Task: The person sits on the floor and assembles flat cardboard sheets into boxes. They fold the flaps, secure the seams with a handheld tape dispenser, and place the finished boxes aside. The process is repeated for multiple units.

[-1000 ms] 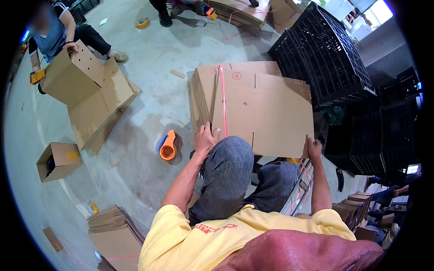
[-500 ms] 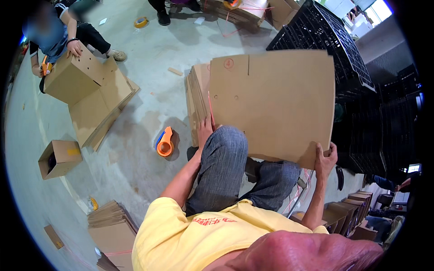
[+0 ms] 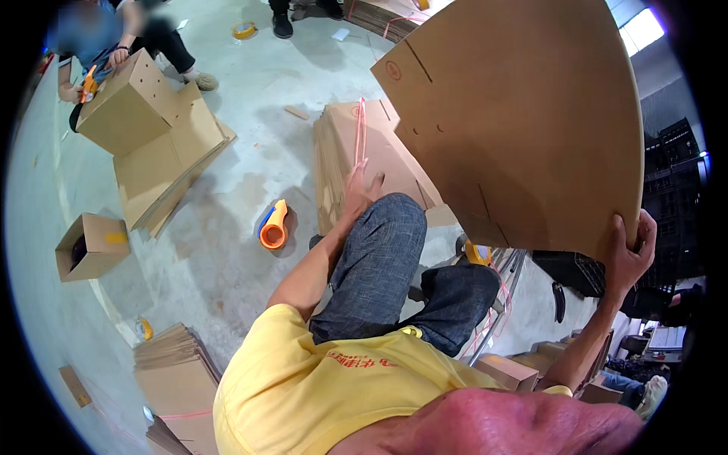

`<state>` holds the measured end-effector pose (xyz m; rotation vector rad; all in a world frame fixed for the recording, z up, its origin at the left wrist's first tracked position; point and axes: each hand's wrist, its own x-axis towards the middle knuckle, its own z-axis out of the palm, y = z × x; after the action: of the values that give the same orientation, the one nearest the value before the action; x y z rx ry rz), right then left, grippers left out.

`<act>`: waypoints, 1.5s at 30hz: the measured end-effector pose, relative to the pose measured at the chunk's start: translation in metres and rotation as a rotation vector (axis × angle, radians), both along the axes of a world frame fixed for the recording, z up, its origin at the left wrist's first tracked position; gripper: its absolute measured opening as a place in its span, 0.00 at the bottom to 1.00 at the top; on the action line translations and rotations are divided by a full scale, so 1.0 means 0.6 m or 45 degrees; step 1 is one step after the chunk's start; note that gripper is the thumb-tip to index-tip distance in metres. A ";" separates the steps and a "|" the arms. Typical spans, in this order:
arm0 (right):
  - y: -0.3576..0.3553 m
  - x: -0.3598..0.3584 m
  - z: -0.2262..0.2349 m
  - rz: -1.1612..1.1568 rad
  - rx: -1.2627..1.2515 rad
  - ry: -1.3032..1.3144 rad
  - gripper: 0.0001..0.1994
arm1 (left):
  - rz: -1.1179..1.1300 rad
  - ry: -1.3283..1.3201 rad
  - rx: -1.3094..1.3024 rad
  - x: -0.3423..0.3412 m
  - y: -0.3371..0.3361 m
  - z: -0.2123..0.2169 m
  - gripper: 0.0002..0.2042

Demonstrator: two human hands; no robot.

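My right hand (image 3: 631,250) grips the lower right corner of a large flat cardboard sheet (image 3: 523,129). The sheet is raised, tilted and slightly bowed, with round marks and slits on its face. Below it and to its left lies a stack of flattened cardboard boxes (image 3: 390,163), with a pink strap (image 3: 361,133) running across its top. My left hand (image 3: 362,191) rests at that stack, fingers stretched toward the strap and thumb apart. Whether the fingertips hook the strap is hard to see. An orange and blue tape dispenser (image 3: 274,227) lies on the floor left of the stack.
Across the floor at the upper left, a person holds a part-folded carton (image 3: 133,95) and an orange tape dispenser (image 3: 89,83). A small open box (image 3: 92,246) and another cardboard stack (image 3: 178,379) stand at left. Black crates (image 3: 671,182) and a metal stool leg (image 3: 485,334) are at right.
My right hand has lifted the cardboard sheet up and to the right, uncovering more of the stack and its pink strap. My left hand has moved slightly up and right, its thumb now spread.
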<state>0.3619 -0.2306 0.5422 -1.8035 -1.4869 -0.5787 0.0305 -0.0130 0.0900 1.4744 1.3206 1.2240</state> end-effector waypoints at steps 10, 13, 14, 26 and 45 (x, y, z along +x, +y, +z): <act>0.069 -0.041 0.032 0.158 0.083 0.126 0.12 | -0.487 -0.865 -0.685 0.020 0.077 0.066 0.42; 0.110 0.035 -0.015 0.367 0.072 0.465 0.11 | -0.357 -1.163 -0.611 0.005 0.078 0.056 0.42; 0.135 0.029 -0.039 0.382 0.117 0.488 0.11 | -0.240 -1.199 -0.500 -0.010 0.088 0.032 0.39; 0.136 0.230 -0.683 -0.035 -0.317 0.919 0.16 | 0.031 0.686 -0.480 -0.159 0.024 -0.036 0.39; 0.172 0.063 -0.564 0.020 0.227 0.641 0.17 | -0.088 -0.300 -0.005 -0.248 0.065 0.207 0.24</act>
<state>0.3999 -0.1272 0.2036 -1.6416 -1.0696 -0.2141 -0.1181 0.0262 0.2139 1.3164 1.1053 1.3049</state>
